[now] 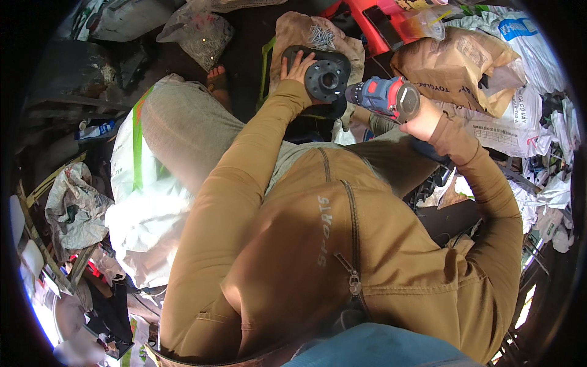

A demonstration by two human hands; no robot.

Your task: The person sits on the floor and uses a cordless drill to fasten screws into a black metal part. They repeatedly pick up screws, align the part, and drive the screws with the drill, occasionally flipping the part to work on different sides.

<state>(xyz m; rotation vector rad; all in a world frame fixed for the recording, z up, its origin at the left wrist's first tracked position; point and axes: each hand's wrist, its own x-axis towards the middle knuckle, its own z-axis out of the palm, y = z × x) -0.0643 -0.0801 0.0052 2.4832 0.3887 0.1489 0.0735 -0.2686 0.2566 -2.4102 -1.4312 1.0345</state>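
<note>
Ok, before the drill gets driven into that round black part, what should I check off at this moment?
1. Left hand steadies the round black part: ok, it rests on the dark base beside it.
2. Right hand has a firm grip on the drill: ok.
3. Drill tip meets the part: cannot tell, the contact is too small to see.
4. Left fingers out of the tip's path: ok, they lie on the far side.
5. Loose screws within reach: ok, piled on the cloth behind.

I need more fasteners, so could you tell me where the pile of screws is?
In the head view, the screws lie top centre on brown sacking, just beyond the left hand.
</note>
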